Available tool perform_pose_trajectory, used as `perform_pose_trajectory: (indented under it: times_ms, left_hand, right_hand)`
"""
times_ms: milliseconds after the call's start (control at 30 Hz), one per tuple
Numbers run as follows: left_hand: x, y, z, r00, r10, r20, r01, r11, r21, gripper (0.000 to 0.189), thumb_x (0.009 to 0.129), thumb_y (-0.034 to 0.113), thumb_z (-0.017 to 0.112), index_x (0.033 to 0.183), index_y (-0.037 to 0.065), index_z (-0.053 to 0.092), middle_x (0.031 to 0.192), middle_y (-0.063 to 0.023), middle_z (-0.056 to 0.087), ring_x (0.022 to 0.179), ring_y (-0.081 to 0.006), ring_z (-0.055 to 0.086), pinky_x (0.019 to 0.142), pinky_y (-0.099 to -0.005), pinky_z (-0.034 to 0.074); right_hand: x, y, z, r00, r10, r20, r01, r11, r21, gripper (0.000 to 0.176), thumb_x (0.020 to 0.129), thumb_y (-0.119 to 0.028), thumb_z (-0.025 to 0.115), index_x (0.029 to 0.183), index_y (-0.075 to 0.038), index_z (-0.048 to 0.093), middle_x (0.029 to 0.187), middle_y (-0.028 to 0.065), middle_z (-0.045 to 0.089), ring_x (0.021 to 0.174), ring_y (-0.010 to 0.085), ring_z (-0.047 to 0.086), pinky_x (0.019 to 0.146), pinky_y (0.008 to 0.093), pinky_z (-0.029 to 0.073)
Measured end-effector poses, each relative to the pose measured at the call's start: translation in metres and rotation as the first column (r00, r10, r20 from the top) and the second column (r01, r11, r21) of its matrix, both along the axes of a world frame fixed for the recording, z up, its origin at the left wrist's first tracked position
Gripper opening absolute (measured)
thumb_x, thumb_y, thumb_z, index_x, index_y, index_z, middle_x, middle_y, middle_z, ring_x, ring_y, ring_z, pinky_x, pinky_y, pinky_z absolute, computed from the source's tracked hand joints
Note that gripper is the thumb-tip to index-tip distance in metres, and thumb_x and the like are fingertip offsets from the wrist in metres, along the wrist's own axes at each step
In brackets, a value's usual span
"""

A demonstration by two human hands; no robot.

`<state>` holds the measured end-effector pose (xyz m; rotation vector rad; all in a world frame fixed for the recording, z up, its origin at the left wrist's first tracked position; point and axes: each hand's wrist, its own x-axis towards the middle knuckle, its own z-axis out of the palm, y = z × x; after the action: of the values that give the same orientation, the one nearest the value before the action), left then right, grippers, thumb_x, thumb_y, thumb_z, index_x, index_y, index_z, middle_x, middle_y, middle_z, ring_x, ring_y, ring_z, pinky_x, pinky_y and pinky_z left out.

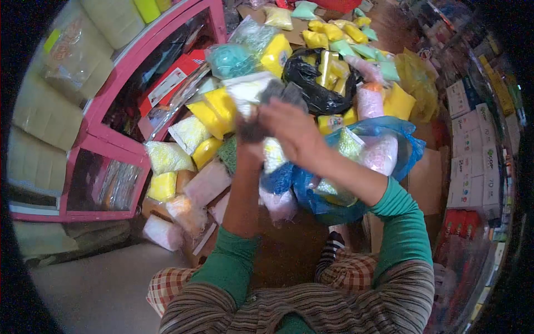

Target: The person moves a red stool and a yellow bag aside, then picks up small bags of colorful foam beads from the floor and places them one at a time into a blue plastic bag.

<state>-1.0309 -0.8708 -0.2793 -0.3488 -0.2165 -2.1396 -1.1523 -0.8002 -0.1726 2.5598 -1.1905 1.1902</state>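
Observation:
My left hand (250,131) is blurred at the centre of the pile, against a dark grey, soft-looking item (286,94). Just to its right, my right hand (289,131) reaches in over the same dark item, its fingers pointing up and left. A white packet (245,89) lies behind the hands. Yellow packets (214,111) are left of my left hand. Below my right forearm sits an open blue plastic bag (409,147) with pale green and white-pink packets. Motion blur hides how the fingers meet the dark item.
A black plastic bag (306,83) holding yellow items lies beyond my right hand. Pink-framed shelving (89,136) stands at the left. Stacked white boxes (473,156) line the right side. More yellow and mint packets (334,33) lie at the far end.

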Motion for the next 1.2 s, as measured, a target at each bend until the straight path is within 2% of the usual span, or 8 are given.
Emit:
perform_pose_trajectory:
  times_ms: [100,300,400,433,533,700,933,1200]
  left_hand:
    - [0.014,0.002,0.064,0.228,0.512,0.828,-0.551,0.769,-0.324,0.042,0.086,0.029,0.047,0.116,0.0,0.039,0.101,-0.0135,0.053,0.081,-0.0218,0.057,0.066,-0.0333,0.049]
    - [0.046,-0.004,0.084,0.688,0.255,0.679,-0.401,0.914,0.063,0.053,0.085,0.044,0.039,0.117,0.002,0.04,0.106,-0.0148,0.052,0.093,-0.029,0.054,0.082,-0.0407,0.044]
    - [0.034,0.005,0.049,0.956,0.096,0.277,-0.097,0.995,-0.011,0.054,0.086,0.046,0.035,0.118,0.002,0.04,0.109,-0.0136,0.051,0.099,-0.0287,0.051,0.085,-0.0422,0.042]
    - [0.023,0.004,0.043,0.959,0.076,0.273,-0.074,0.997,-0.015,0.054,0.086,0.046,0.035,0.118,0.002,0.04,0.109,-0.0136,0.051,0.099,-0.0287,0.051,0.085,-0.0422,0.042]
    - [-0.014,0.011,0.045,0.4,0.474,0.784,-0.35,0.87,-0.347,0.044,0.091,0.035,0.029,0.118,0.002,0.04,0.108,-0.0118,0.05,0.097,-0.0241,0.05,0.086,-0.0371,0.04]
    - [-0.001,0.01,0.065,-0.077,0.742,0.666,-0.192,0.644,-0.74,0.042,0.086,0.028,0.044,0.118,0.002,0.035,0.104,-0.0151,0.052,0.088,-0.0199,0.054,0.076,-0.0264,0.045]
    - [-0.02,0.032,0.084,0.625,0.431,0.651,-0.305,0.902,-0.304,0.051,0.088,0.032,0.04,0.127,0.003,0.026,0.118,-0.0141,0.044,0.106,-0.0237,0.046,0.088,-0.0337,0.039]
    - [-0.024,0.046,0.082,0.756,0.058,0.652,-0.093,0.995,0.019,0.052,0.087,0.036,0.041,0.126,0.003,0.03,0.117,-0.0141,0.046,0.104,-0.0237,0.048,0.088,-0.0357,0.041]
  right_hand:
    - [0.01,0.028,-0.018,0.977,0.201,-0.074,-0.197,0.979,0.054,0.031,0.07,-0.002,0.051,0.101,0.0,0.053,0.108,0.0164,0.052,0.108,0.0337,0.045,0.087,0.0396,0.04]
    - [-0.035,0.029,0.011,0.913,-0.171,0.371,0.032,0.935,0.353,0.027,0.077,-0.004,0.045,0.102,0.002,0.052,0.096,0.0144,0.057,0.087,0.0241,0.055,0.078,0.0302,0.042]
    - [-0.056,0.006,0.04,0.429,-0.318,0.846,-0.248,0.859,0.448,0.032,0.084,-0.016,0.043,0.108,0.004,0.049,0.104,0.0127,0.054,0.096,0.0192,0.05,0.085,0.0267,0.038]
    - [-0.056,0.007,0.031,0.7,-0.326,0.635,0.018,0.897,0.441,0.035,0.082,-0.016,0.047,0.112,0.003,0.046,0.109,0.0129,0.051,0.1,0.0192,0.047,0.087,0.0273,0.036]
    - [-0.018,0.018,0.037,0.75,-0.233,0.619,-0.179,0.829,0.529,0.055,0.075,-0.016,0.06,0.121,0.003,0.037,0.118,0.0141,0.044,0.109,0.0191,0.04,0.094,0.0302,0.031]
    - [-0.037,0.004,0.034,0.499,-0.343,0.796,-0.337,0.769,0.543,0.048,0.074,-0.01,0.063,0.114,0.003,0.04,0.105,0.0098,0.053,0.091,0.014,0.052,0.079,0.0261,0.043]
    - [-0.01,0.021,0.026,0.951,-0.079,0.299,0.018,0.98,0.2,0.071,0.079,-0.036,0.053,0.127,0.005,0.022,0.128,0.0274,0.026,0.119,0.0396,0.027,0.099,0.0411,0.023]
    - [-0.025,0.001,0.036,0.974,-0.219,0.06,0.218,0.976,0.019,0.048,0.08,-0.016,0.044,0.125,-0.003,0.035,0.132,0.02,0.027,0.123,0.0358,0.025,0.1,0.0409,0.02]
